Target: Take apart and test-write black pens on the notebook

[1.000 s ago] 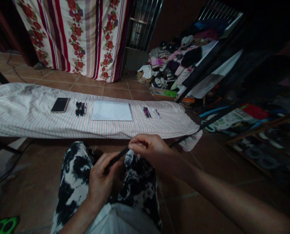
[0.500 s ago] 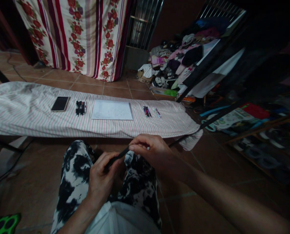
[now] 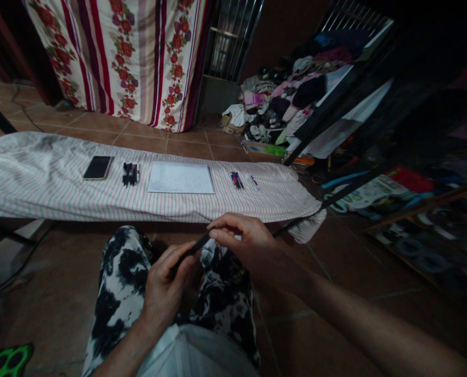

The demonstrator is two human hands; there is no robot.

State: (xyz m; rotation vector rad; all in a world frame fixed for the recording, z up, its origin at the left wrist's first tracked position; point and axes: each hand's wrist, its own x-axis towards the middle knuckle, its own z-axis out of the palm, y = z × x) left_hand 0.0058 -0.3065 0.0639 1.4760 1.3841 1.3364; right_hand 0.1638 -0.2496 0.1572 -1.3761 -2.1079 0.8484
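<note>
Nearest is a pale, softly creased cloth top (image 3: 190, 348), then loose trousers (image 3: 119, 285) in blotchy black and white fabric. Above the lap, the left hand (image 3: 166, 283) is wrapped round a narrow, straight, dull black bar-like object (image 3: 196, 246), its material too dark to tell. The right hand (image 3: 243, 235) pinches the object's upper end between thumb and fingertips. The object slants up and rightward from the left palm, its lower end hidden in that fist and its middle bare between the hands, just short of the table's near edge.

The long table (image 3: 60, 196) wears a wrinkled white cloth with thin pink and grey stripes, sagging off its right end. Between its near and far edges lie, from the left, a flat, dark-screened rectangular phone (image 3: 98, 167), a row of slim black pens (image 3: 130, 174), a white spiral-bound paper pad (image 3: 180, 177), a cluster of dark multicoloured pens (image 3: 236, 180) and small pale pens (image 3: 253, 182) nearest the right end. Beyond the far edge, a floral striped fabric curtain (image 3: 139, 63) hangs over reddish floor tiles (image 3: 186, 140), left of a crumpled clothes heap (image 3: 284, 99).
</note>
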